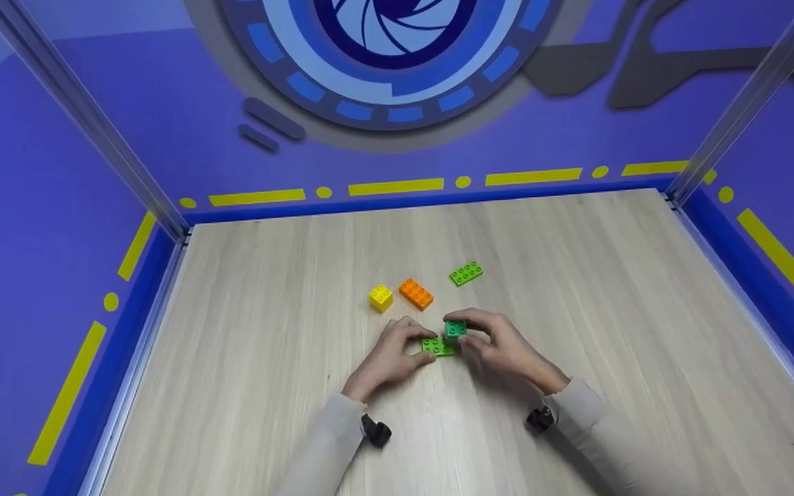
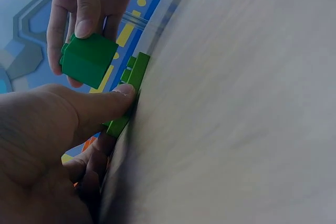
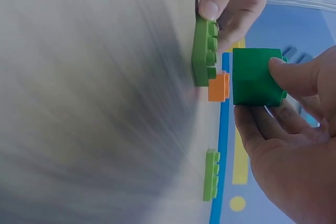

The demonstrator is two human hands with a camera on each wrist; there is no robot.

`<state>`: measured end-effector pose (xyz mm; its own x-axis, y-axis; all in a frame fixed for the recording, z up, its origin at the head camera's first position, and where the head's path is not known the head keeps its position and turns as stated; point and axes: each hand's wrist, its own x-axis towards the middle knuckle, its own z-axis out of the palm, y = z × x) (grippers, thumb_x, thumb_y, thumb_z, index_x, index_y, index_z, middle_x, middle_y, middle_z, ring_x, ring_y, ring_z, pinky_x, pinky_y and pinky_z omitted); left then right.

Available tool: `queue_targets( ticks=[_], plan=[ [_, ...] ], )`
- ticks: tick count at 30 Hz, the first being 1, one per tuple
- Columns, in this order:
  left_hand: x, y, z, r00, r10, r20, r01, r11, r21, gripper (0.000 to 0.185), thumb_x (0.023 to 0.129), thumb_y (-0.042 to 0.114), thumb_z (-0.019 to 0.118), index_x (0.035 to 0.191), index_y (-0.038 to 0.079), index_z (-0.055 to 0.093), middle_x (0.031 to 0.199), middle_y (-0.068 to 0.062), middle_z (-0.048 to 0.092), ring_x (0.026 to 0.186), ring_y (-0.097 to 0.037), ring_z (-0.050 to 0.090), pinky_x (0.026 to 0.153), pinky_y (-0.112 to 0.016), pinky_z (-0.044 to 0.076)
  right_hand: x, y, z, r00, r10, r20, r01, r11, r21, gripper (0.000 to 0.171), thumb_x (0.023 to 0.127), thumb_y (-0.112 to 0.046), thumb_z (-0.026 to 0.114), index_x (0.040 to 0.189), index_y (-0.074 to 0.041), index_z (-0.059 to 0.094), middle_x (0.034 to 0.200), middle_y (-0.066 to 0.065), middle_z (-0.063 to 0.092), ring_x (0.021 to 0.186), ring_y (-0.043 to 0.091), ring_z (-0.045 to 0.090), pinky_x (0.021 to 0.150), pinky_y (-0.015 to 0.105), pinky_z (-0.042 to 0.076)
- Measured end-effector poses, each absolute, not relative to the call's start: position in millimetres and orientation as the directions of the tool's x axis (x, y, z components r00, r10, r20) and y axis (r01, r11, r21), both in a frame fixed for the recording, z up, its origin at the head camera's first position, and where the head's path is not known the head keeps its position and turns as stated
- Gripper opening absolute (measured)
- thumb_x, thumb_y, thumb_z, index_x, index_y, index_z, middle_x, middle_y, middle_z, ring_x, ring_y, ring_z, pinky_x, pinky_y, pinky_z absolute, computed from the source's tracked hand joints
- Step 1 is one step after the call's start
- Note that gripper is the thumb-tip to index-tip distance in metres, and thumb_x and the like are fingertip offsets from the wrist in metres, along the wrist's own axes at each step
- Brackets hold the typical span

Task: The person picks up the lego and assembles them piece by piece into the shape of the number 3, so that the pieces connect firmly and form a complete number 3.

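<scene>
On the wooden table, the left hand (image 1: 393, 350) pinches the left end of a flat light green brick (image 1: 438, 346) between thumb and fingers; its studs face up. The right hand (image 1: 506, 346) grips a dark green square brick (image 1: 455, 331) by its sides, studs up. In the right wrist view the dark green brick (image 3: 257, 77) hangs a little above the studs of the light green brick (image 3: 202, 53), with a gap between them. The left wrist view shows the left thumb across the light green brick (image 2: 137, 72).
Beyond the hands lie a yellow square brick (image 1: 380, 297), an orange brick (image 1: 415, 294) and a second flat light green brick (image 1: 466, 273). Blue printed panels (image 1: 397, 162) wall in the table (image 1: 266, 310) at the back and both sides.
</scene>
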<state>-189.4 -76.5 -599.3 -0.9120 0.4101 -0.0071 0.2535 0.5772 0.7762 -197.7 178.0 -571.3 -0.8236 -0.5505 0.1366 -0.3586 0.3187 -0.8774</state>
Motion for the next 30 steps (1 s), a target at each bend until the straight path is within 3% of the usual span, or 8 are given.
queue_targets(
  ticks=[30],
  plan=[
    [-187.1,-77.2,-598.2,-0.920,0.391,-0.026,0.223,0.575,0.787,0.033,0.096,0.025,0.082,0.128,0.018,0.078,0.118,0.003,0.064,0.112,-0.017,0.050,0.097,-0.032,0.042,-190.4,169.0,-579.9,-0.820,-0.567,0.079,-0.305,0.314,-0.899,0.042,0.101,0.008,0.065,0.142,0.000,0.064,0.138,0.015,0.070,0.132,0.032,0.064,0.118,0.054,0.048]
  ],
)
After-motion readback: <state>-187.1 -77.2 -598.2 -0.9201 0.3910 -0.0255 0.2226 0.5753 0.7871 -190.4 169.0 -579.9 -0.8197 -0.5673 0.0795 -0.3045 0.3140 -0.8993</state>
